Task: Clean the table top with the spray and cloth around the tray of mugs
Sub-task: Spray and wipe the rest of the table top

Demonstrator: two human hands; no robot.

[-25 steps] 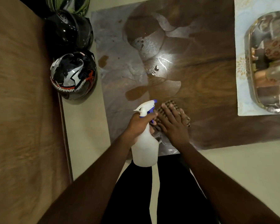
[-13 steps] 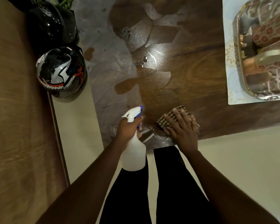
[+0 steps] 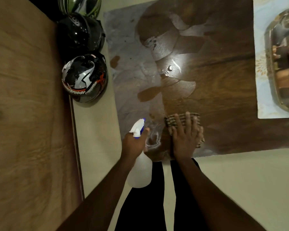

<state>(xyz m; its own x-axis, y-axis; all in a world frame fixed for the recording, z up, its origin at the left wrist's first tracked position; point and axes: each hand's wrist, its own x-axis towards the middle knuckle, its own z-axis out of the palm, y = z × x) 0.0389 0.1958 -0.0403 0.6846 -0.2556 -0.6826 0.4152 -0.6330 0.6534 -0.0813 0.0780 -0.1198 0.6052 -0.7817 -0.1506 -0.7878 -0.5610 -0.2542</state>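
Note:
A dark wooden table top carries a dusty grey film on its left part and wet wiped streaks in the middle. My left hand grips a white spray bottle with a blue trigger, held by the near edge. My right hand lies flat, fingers spread, on a brown checked cloth pressed to the table near the front edge. At the far right a shiny metal tray of mugs sits on a pale blue mat; the mugs are blurred and cut off.
Three motorcycle helmets stand on the floor left of the table: a black, white and red one, a black one and a green one. A brown wooden surface fills the left side. My dark trousers show below.
My right hand has slid the cloth to the right along the front edge. The bottle stayed in my left hand. The view has swung about, pushing the tray to the frame's right edge.

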